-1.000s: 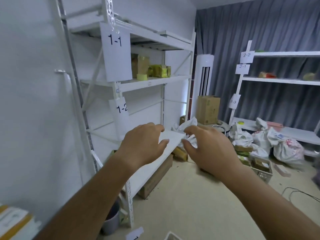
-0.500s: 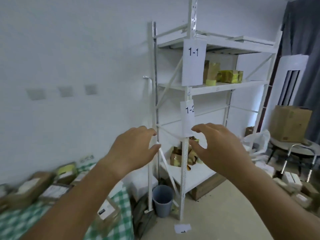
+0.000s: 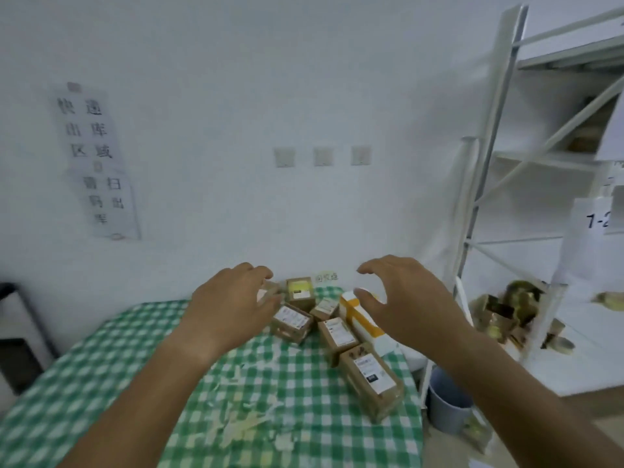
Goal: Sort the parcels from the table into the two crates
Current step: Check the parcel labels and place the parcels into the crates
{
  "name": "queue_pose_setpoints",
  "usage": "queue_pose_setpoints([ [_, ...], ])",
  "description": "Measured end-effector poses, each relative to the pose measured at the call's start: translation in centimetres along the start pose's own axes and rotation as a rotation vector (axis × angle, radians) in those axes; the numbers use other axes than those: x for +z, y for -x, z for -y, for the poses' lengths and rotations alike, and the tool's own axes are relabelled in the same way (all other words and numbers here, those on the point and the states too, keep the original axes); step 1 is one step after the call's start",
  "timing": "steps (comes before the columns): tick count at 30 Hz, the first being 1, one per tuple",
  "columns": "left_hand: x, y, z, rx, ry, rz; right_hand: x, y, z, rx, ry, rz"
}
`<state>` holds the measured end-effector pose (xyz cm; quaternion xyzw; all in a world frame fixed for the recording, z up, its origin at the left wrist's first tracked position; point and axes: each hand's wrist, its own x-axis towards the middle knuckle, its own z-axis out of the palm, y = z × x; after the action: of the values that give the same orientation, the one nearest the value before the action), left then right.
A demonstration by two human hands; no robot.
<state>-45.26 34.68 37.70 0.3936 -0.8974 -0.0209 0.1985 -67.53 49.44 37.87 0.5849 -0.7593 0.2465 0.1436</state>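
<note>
While both the left hand (image 3: 233, 309) and right hand (image 3: 405, 305) hover empty, fingers loosely spread, the parcels (image 3: 337, 336) lie between them, slightly nearer the right.

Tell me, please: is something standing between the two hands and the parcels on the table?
Nothing visible does. The left hand and right hand hang open in the air just above the cluster of parcels at the far right of the checked table. Only open air lies between them. The crates are not in view.

Head-worn view down over table (image 3: 101, 366)
</note>
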Motion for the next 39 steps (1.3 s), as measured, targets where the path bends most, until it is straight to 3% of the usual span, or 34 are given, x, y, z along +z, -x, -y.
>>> queue_pose_setpoints([
  [6, -1.0, 3.3, 15.4, -0.151, 0.024, -0.012, 8.5, -5.3, 12.3, -0.091, -0.056, 0.100],
  [12, 1.5, 4.1, 22.3, -0.213, 0.094, -0.006, 12.9, -7.4, 16.5, -0.088, -0.074, 0.201],
  [18, 7.3, 2.2, 22.4, -0.225, 0.143, 0.098, 15.5, -7.9, 13.3, -0.011, -0.097, 0.261],
  [30, 17.4, -7.8, 15.4, -0.137, 0.160, 0.226, 18.8, -7.3, 0.2, 0.181, -0.098, 0.312],
  [39, 29.7, -14.9, 14.8, -0.216, 0.204, 0.346, 23.3, -9.1, -4.2, 0.336, -0.158, 0.409],
])
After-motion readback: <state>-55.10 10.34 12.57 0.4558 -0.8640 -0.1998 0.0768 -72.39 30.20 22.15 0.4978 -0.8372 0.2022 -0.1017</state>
